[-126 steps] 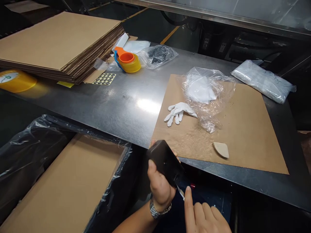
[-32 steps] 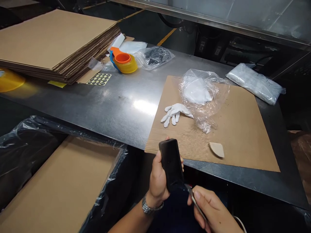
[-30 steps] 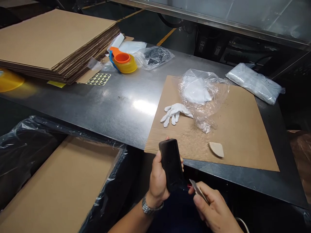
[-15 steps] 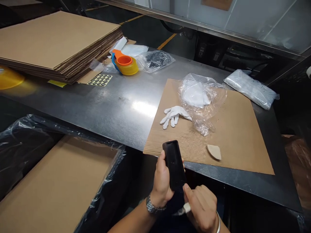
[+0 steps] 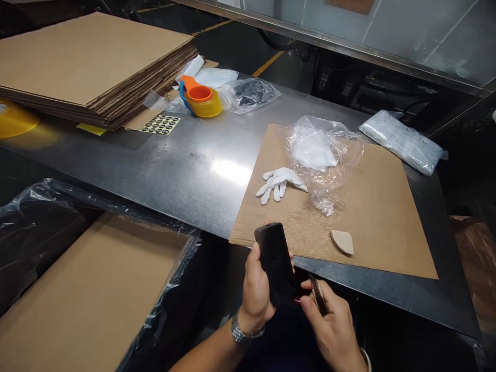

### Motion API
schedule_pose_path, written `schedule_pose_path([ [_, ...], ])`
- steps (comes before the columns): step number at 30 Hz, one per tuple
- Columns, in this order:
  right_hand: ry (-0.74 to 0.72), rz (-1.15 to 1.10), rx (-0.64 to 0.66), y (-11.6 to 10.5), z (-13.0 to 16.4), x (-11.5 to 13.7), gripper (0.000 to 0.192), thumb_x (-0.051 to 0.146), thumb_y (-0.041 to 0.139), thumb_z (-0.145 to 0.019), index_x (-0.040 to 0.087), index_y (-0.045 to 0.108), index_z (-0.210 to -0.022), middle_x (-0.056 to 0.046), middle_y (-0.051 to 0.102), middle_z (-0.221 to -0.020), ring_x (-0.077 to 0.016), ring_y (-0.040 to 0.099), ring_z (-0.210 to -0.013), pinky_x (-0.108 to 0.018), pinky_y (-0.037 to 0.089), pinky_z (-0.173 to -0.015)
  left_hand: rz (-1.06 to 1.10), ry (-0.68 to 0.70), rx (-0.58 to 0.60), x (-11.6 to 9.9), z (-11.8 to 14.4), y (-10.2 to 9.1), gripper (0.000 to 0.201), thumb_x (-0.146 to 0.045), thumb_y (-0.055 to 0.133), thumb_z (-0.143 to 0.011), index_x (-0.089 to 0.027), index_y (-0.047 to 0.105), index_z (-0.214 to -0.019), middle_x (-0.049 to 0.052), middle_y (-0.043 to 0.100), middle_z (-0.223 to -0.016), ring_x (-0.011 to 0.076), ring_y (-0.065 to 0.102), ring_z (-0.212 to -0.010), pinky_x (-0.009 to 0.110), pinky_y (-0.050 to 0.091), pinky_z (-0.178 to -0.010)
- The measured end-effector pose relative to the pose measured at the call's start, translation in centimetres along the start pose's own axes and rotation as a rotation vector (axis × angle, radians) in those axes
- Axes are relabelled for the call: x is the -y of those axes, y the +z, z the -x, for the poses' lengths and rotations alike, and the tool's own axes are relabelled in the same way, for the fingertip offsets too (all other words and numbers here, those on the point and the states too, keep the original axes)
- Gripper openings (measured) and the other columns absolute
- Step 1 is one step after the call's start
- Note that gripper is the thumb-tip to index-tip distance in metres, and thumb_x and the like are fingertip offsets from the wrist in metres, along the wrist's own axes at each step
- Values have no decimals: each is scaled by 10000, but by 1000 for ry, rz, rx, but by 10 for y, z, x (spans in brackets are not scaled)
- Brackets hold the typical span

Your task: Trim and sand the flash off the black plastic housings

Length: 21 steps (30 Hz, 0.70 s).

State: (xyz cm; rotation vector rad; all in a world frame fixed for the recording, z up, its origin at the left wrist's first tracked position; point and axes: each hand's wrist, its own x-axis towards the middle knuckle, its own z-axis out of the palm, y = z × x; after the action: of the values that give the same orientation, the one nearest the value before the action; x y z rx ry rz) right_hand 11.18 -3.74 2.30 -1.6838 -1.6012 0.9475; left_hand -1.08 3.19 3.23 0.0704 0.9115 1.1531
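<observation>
Metal surface (image 5: 163, 170), cardboard sheet (image 5: 380, 217) on it | black oblong piece (image 5: 276, 263) by near edge, long axis pointing away, far end leaning left; matte, round-cornered | left hand (image 5: 256, 292): fingers gripping it | right hand (image 5: 335, 323): fingers pinching slim blade (image 5: 318, 295)

Light seems to fall from above — a white glare blooms on the steel tabletop (image 5: 174, 165), and sharp glints speckle the crumpled clear plastic bag (image 5: 325, 144). The floor (image 5: 238, 44) stays dim. The black case (image 5: 274, 263) loses detail in shadow. Wide-angle distortion stretches the cardboard stack (image 5: 93, 57) near the left edge — focus holds reasonably throughout.
</observation>
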Motion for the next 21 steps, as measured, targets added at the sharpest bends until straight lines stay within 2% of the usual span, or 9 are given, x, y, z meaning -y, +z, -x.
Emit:
schedule_pose_path([
  [2,-146,140,-40,-1,3,2,299,329,349,-922,158,564,-1039,-35,613,-755,-139,582,-655,-228,465,-607,-13,42,-2,-1,1,0,556,-501,383,-843,-204,396,-1312,16,619,-642,145,559,-552,270,487,-550],
  [4,-250,335,-95,-3,8,3,328,278,287,-940,152,571,-1045,-49,596,-747,-148,572,-661,-249,451,-608,-28,74,1,-1,2,-1,571,-493,358,-857,-235,306,-1364,14,622,-653,148,561,-565,266,484,-551],
  [6,-282,516,-113,-5,13,3,328,277,307,-939,150,596,-1028,-33,553,-679,-138,536,-600,-246,415,-558,-43,98,-1,-1,3,0,567,-484,341,-866,-240,284,-1375,17,626,-658,152,567,-573,267,484,-555],
  [9,-289,698,-74,-10,20,1,305,301,374,-923,162,607,-1062,-21,521,-659,-121,503,-567,-238,372,-524,-55,121,-3,-1,3,1,558,-478,329,-871,-239,291,-1374,27,635,-667,158,578,-587,272,490,-570],
  [14,-331,810,-90,-15,23,-1,308,304,400,-914,160,610,-1088,-11,497,-636,-111,475,-546,-245,341,-518,-52,141,10,-1,5,1,571,-499,355,-854,-257,300,-1369,30,646,-687,159,583,-602,267,493,-574],
  [21,-346,830,-94,-15,22,1,306,303,398,-917,158,618,-1071,-9,485,-621,-107,456,-538,-247,318,-517,-93,165,11,1,5,-2,583,-515,375,-842,-256,313,-1361,24,639,-693,161,572,-598,273,491,-566],
])
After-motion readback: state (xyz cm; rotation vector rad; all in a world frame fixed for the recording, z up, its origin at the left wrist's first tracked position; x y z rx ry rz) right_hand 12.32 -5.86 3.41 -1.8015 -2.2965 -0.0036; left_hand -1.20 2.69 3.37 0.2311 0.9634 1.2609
